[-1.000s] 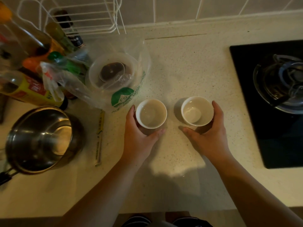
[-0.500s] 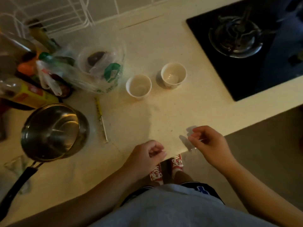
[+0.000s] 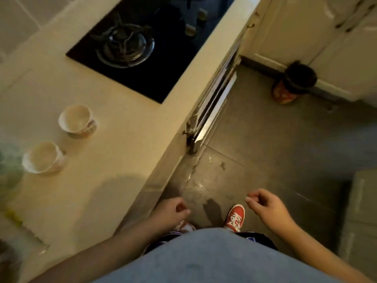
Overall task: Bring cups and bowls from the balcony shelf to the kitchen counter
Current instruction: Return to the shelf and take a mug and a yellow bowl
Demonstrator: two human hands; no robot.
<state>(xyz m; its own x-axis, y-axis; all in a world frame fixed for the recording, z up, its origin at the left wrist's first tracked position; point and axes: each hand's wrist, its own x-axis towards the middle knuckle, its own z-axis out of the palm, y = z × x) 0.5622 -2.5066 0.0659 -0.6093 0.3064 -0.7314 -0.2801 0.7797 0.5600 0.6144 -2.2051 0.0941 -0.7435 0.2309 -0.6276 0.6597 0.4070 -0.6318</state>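
Note:
Two small white cups stand upright on the pale kitchen counter (image 3: pixel 114 139): one cup (image 3: pixel 75 121) nearer the stove, the other cup (image 3: pixel 43 158) closer to the left edge of view. Both look empty. My left hand (image 3: pixel 173 211) hangs past the counter's front edge, fingers loosely curled, holding nothing. My right hand (image 3: pixel 265 207) is out over the floor, fingers also loosely curled and empty. Both hands are well away from the cups.
A black gas hob (image 3: pixel 130 48) is set in the counter beyond the cups. A plastic bag (image 3: pixel 8 166) lies blurred at the far left. Grey tiled floor (image 3: pixel 275 150), a cabinet door, a red slipper (image 3: pixel 283 92) and my red shoes are to the right.
Both hands let go of the cups and drew back off the counter. The view has swung right, toward the floor and away from the counter.

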